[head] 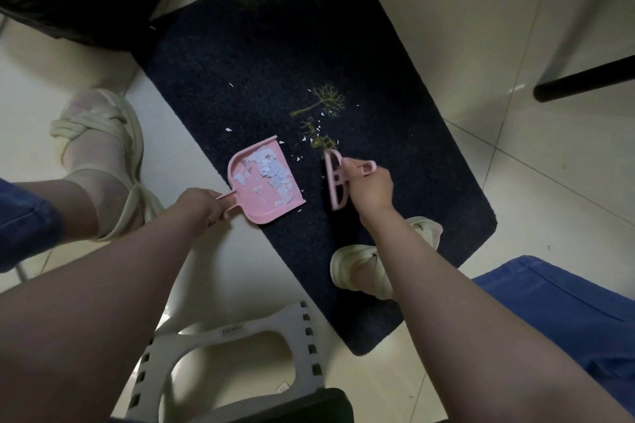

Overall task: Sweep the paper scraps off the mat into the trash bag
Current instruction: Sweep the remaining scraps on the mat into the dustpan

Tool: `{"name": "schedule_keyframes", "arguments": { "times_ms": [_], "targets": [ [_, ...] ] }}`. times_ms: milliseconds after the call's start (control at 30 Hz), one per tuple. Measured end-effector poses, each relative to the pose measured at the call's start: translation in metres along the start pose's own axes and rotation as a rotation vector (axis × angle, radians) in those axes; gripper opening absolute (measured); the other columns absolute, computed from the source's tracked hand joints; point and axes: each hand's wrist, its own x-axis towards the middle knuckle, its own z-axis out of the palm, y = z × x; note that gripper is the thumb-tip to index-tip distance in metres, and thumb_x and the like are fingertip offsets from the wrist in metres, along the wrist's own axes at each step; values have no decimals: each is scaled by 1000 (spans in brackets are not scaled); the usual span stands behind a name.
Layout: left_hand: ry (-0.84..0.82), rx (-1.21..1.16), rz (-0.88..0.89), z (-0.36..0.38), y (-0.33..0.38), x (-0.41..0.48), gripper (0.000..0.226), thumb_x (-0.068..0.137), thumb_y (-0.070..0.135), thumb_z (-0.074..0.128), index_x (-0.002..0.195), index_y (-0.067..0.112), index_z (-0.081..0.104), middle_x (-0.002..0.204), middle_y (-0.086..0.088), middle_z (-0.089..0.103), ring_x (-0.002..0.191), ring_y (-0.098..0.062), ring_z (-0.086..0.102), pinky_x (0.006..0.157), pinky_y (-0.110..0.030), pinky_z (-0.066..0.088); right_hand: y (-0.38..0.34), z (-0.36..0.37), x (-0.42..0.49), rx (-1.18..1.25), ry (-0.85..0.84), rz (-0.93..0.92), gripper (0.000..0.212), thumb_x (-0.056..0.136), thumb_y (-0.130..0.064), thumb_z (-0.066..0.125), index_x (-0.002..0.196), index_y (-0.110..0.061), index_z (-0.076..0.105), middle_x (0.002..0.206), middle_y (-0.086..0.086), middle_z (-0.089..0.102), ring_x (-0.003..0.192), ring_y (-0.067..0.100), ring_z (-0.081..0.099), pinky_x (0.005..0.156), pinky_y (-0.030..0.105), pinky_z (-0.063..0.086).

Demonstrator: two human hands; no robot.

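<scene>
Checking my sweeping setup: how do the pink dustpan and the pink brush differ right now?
The dustpan lies flat, partly on the mat, loaded with paper scraps; the brush carries none. The dustpan is a broad tray gripped by the left hand; the brush is narrow, gripped by the right hand. Both are pink.

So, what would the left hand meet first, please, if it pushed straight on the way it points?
The left hand grips the dustpan; its lip would likely first meet loose paper scraps on the mat, then the brush beyond.
</scene>
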Motion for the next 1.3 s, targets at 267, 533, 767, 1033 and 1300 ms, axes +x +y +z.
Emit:
{"name": "schedule_keyframes", "arguments": {
  "times_ms": [267, 533, 767, 1033, 1300],
  "targets": [
    [-23, 31, 11, -5, 3, 10, 36, 91, 42, 60, 76, 9, 63, 83, -12, 57, 55, -20, 35, 50, -26, 28, -9, -11, 10, 9, 288, 65, 30, 91, -45, 62, 78, -18, 66, 71, -2, 63, 73, 17, 63, 67, 30, 49],
    [0, 57, 10, -4, 2, 14, 41, 90, 42, 60, 64, 10, 61, 73, -11, 57, 54, -20, 37, 51, -27, 30, -18, 14, -7, 66, 12, -136, 22, 88, -31, 68, 68, -22, 69, 72, 4, 71, 71, 21, 68, 69, 35, 57],
    [-4, 135, 17, -4, 3, 9, 43, 93, 42, 56, 67, 9, 62, 63, -8, 49, 54, -21, 37, 51, -26, 31, -14, 2, -3, -73, 180, 65, 32, 91, -45, 61, 75, -18, 67, 77, 2, 68, 66, 14, 60, 66, 29, 46],
    [-14, 116, 27, -5, 4, 7, 38, 92, 40, 58, 77, 7, 66, 61, -5, 50, 51, -20, 35, 49, -25, 29, -5, -2, -14, 41, 191, -55, 20, 93, -34, 62, 92, -17, 74, 70, -6, 64, 65, 9, 60, 60, 24, 47],
    [-13, 130, 58, -7, 2, 9, 40, 93, 41, 57, 66, 11, 62, 69, -8, 55, 53, -20, 37, 52, -26, 31, 0, 8, -14, 206, -103, 71, 17, 91, -24, 66, 75, -21, 71, 75, 1, 71, 72, 16, 67, 69, 34, 58]
  ]
}}
